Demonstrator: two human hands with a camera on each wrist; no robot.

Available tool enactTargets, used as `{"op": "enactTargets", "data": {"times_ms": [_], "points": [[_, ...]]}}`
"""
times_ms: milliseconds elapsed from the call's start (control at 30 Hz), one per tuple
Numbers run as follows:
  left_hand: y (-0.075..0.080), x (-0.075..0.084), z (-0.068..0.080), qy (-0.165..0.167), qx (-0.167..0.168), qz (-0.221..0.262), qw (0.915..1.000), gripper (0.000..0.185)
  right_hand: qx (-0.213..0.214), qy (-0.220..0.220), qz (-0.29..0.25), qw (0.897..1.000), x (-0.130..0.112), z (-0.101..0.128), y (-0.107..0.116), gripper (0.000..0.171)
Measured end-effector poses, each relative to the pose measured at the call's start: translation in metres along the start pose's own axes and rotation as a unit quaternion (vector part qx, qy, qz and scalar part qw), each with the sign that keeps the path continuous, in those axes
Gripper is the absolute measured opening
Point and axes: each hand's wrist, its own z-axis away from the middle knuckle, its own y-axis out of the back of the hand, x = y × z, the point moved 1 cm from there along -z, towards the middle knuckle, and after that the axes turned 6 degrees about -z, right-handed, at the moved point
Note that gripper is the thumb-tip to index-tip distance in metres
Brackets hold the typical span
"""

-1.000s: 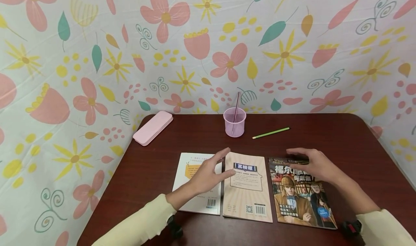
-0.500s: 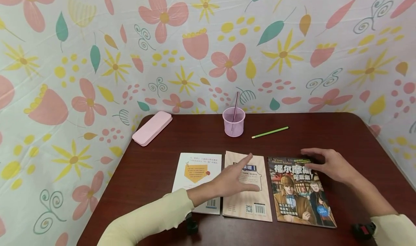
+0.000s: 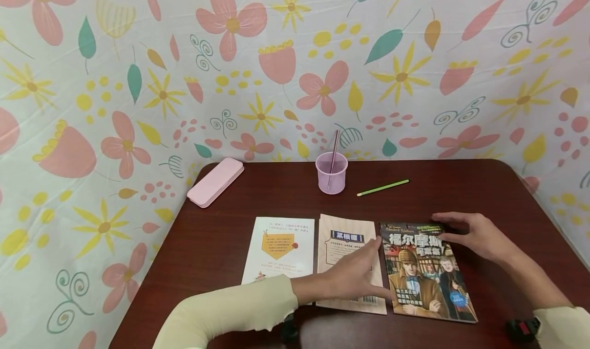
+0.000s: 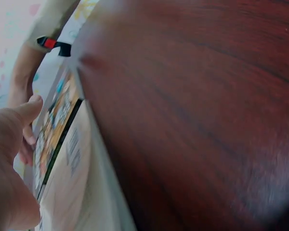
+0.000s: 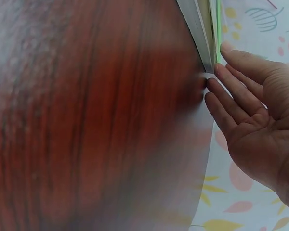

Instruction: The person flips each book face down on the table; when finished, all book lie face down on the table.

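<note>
Three books lie side by side: a white one (image 3: 274, 262), a beige one (image 3: 332, 287) and a dark illustrated one (image 3: 415, 287) with a detective figure on its cover. Over the beige book stretches my left hand (image 3: 352, 277), thumb and fingers spread, their tips at the left edge of the illustrated book; in the left wrist view contact cannot be told. My right hand (image 3: 481, 236) is at that book's top right corner. In the right wrist view its fingers (image 5: 233, 103) are nearly straight beside the corner, the thumb over the cover's edge.
On the dark red table (image 3: 276, 190), a pink case (image 3: 215, 182) lies at the back left. A lilac mesh cup (image 3: 331, 177) with a pencil (image 3: 334, 152) in it stands at the back. A green pencil (image 3: 382, 188) lies right of it. Flowered cloth (image 3: 295, 83) hangs behind.
My left hand has moved right, from over the white and beige books to the illustrated book's left edge. My right hand has shifted right to its top corner. The books have stayed put.
</note>
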Motion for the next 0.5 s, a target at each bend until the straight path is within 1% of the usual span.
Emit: {"op": "enactTargets", "data": {"times_ms": [133, 267, 400, 500], "points": [[-0.011, 0.007, 0.001, -0.006, 0.012, -0.044, 0.9989, 0.130, -0.003, -0.004, -0.008, 1.000, 0.002, 0.001, 0.000, 0.049], [-0.019, 0.014, 0.003, -0.014, 0.027, -0.084, 0.9960, 0.134, -0.006, -0.002, -0.018, 1.000, 0.003, 0.003, 0.001, 0.047], [-0.028, 0.019, 0.005, -0.023, 0.039, -0.133, 0.9901, 0.139, -0.010, 0.005, -0.033, 0.999, 0.003, 0.004, 0.001, 0.046], [-0.035, 0.022, 0.006, -0.026, 0.042, -0.173, 0.9837, 0.141, -0.011, 0.006, -0.038, 0.999, 0.004, 0.004, 0.001, 0.046]]}}
